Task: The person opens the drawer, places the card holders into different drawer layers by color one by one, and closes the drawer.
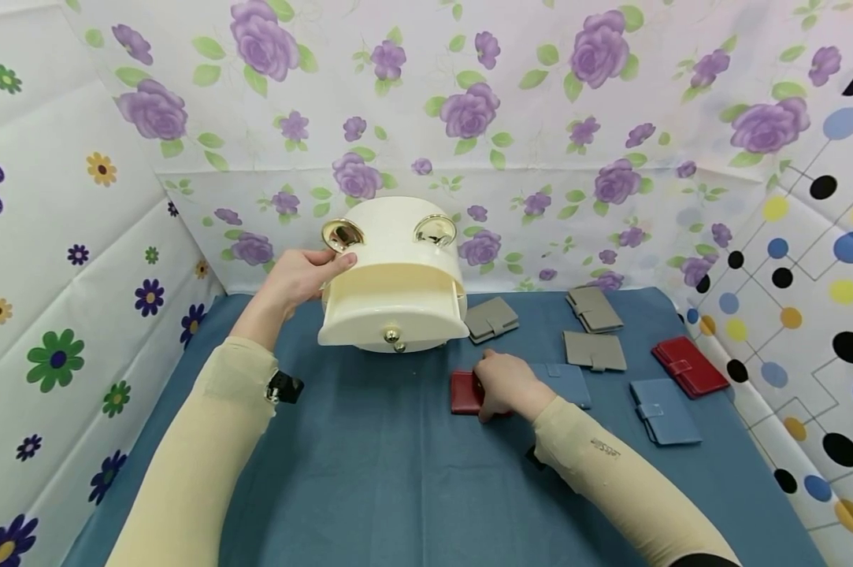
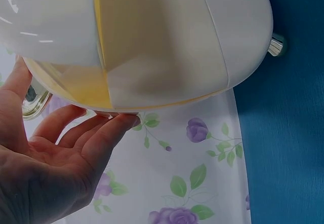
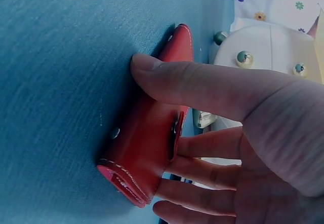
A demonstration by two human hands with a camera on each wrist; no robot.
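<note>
A cream box with gold trim stands at the table's back, its rounded front drawer pulled partly out. My left hand grips the box's left side by the gold ring, thumb at the front and fingers round the side, as the left wrist view shows with the hand against the shell. Front right of the box, my right hand holds a red wallet lying on the cloth. Seen from the right wrist, the thumb spans one long edge of the wallet, the fingers the opposite edge.
Beside my right hand lies a blue wallet, partly covered by it. Further right are grey wallets, another blue wallet and a red wallet. One grey wallet sits by the box. Patterned cloth walls enclose the table.
</note>
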